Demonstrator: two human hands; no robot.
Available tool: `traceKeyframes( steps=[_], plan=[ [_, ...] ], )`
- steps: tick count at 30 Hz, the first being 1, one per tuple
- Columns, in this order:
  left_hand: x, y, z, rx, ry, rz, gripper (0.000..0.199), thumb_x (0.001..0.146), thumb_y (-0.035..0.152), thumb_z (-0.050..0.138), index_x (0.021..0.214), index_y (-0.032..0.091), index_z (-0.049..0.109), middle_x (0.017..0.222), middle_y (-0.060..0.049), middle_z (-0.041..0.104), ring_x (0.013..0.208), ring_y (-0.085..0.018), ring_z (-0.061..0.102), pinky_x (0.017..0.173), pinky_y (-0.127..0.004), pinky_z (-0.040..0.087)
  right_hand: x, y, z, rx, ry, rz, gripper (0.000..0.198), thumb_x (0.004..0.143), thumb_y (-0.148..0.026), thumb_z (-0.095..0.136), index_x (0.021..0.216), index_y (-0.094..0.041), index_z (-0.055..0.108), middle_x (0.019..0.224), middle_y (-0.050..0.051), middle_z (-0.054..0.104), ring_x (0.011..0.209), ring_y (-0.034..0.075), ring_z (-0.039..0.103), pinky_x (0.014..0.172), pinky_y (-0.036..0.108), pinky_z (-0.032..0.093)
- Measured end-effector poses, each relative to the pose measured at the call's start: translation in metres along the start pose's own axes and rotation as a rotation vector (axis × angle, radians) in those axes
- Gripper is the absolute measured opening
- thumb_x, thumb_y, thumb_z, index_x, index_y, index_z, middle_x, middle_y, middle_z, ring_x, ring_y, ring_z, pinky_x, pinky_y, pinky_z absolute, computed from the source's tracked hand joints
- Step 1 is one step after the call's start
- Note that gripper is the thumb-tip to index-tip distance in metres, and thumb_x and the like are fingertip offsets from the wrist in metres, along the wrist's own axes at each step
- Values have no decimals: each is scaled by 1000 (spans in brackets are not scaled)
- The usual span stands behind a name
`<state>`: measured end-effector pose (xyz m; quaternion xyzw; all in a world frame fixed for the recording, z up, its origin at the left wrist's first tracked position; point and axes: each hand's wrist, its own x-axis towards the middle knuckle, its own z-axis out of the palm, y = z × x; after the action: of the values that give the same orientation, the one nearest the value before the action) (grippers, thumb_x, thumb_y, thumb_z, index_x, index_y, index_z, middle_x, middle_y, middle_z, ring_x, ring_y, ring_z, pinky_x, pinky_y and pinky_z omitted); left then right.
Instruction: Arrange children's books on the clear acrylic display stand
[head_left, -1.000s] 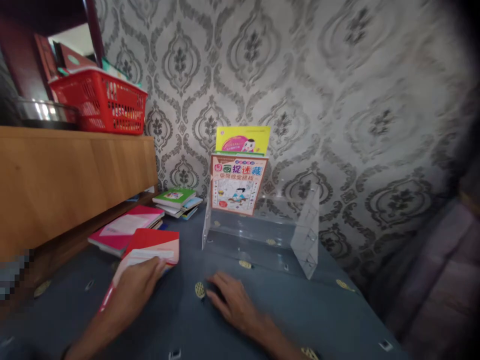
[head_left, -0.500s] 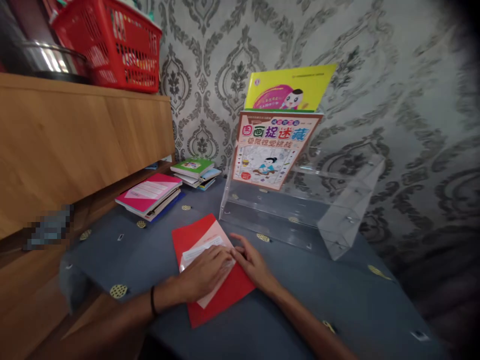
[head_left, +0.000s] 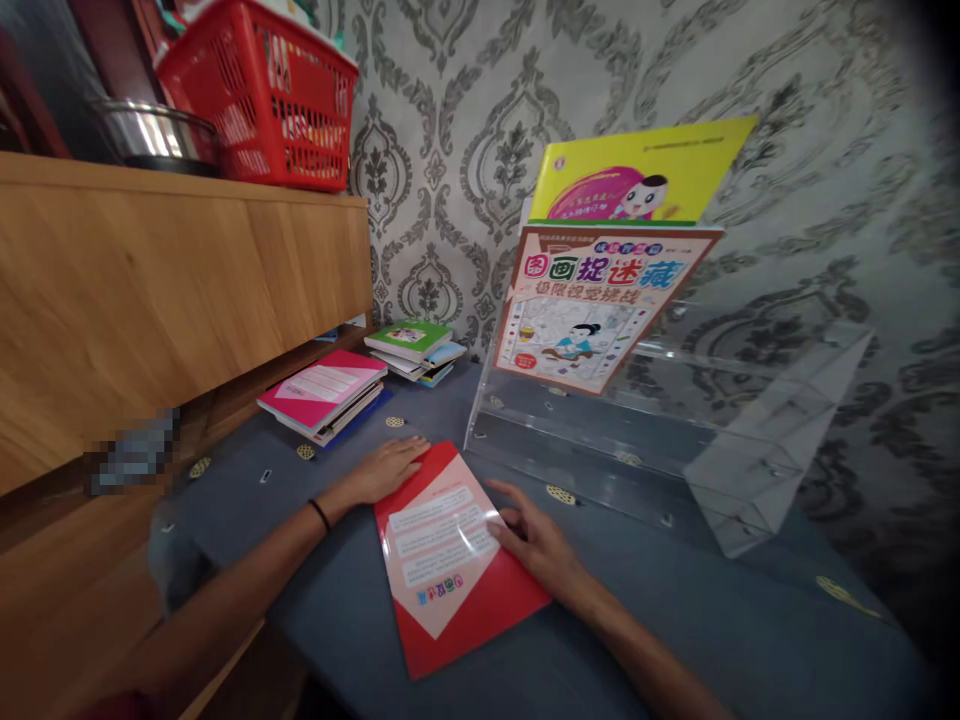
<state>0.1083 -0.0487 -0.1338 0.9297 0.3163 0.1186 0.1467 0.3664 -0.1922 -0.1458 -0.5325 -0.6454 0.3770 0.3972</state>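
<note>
A red book (head_left: 480, 635) lies flat on the table, its back cover up, with a pale pink panel of printed text. My left hand (head_left: 386, 470) rests flat over the book's upper left corner, fingers stretched out and holding nothing. At the book's right edge is my right hand (head_left: 536, 545). Its thumb touches the cover, the index finger reaches out beyond the edge, and the other fingers are partly hidden.
A clear acrylic rack (head_left: 780, 450) behind holds a picture puzzle book (head_left: 577, 320) and a yellow book (head_left: 585, 170). Pink (head_left: 322, 385) and green (head_left: 409, 338) book stacks sit at back left. A wooden cabinet (head_left: 187, 290) carries a red basket (head_left: 277, 100) and a metal pot (head_left: 157, 135).
My left hand has slid from the middle of the red book to its upper left corner, uncovering the text panel. My right hand stays at the right edge. The view has shifted slightly.
</note>
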Motion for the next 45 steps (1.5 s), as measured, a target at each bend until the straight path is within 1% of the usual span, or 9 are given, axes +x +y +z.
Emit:
traceKeyframes(
  steps=[4,8,10,13,18,24,30,39,45],
  plan=[
    [-40,18,-2,89,133,-17,38,101,30,36,129,19,61,130,-12,65,122,-23,59,108,-43,45,11,-11,-27,-314,-54,-19,38,90,-34,52,124,-18,60,66,-2,61,62,18,59,59,28,44],
    [-68,47,-11,261,81,-85,26,100,32,43,99,19,66,100,-8,66,96,-22,63,84,-35,53,24,-33,-29,-784,1,-42,26,89,-18,52,109,-21,69,93,9,72,89,26,66,78,36,48],
    [-67,54,-11,297,99,-82,25,100,29,41,95,20,64,97,-8,65,95,-22,62,84,-35,52,30,-43,-6,-898,39,-120,24,90,-13,51,105,-20,69,108,14,71,103,30,64,89,43,47],
    [-55,50,0,231,186,-32,25,98,21,39,106,19,62,108,-10,66,104,-23,61,94,-40,51,34,-52,50,-785,-39,-262,37,96,-12,41,127,-13,60,131,18,64,121,28,58,102,45,46],
    [-42,24,25,47,216,17,41,97,19,35,133,18,54,140,-15,59,129,-24,55,109,-47,45,37,-43,101,-691,-36,-246,58,100,-29,44,150,-2,33,155,26,40,146,31,36,119,51,33],
    [-45,24,29,153,189,-17,42,100,24,33,137,16,53,147,-14,55,134,-25,53,112,-49,43,17,-14,59,-827,43,-105,76,100,-56,38,152,-2,34,158,27,34,150,34,29,120,54,31],
    [-44,28,26,151,202,-35,41,100,24,34,135,17,54,147,-15,55,135,-25,53,113,-49,44,-20,19,20,-992,176,-63,76,101,-60,26,157,-9,31,158,19,38,150,31,30,121,52,29],
    [-46,32,22,172,207,-14,38,101,24,36,135,18,54,146,-12,56,134,-23,54,113,-46,45,-53,2,19,-1081,31,-188,76,98,-65,33,152,-13,40,159,20,36,150,35,28,117,58,33],
    [-63,9,-16,354,346,-28,30,100,24,43,124,18,60,129,-14,64,123,-26,57,105,-46,48,-57,-2,16,-1046,-36,-252,83,91,-74,40,154,-20,39,158,22,37,148,42,29,113,67,32]
  ],
)
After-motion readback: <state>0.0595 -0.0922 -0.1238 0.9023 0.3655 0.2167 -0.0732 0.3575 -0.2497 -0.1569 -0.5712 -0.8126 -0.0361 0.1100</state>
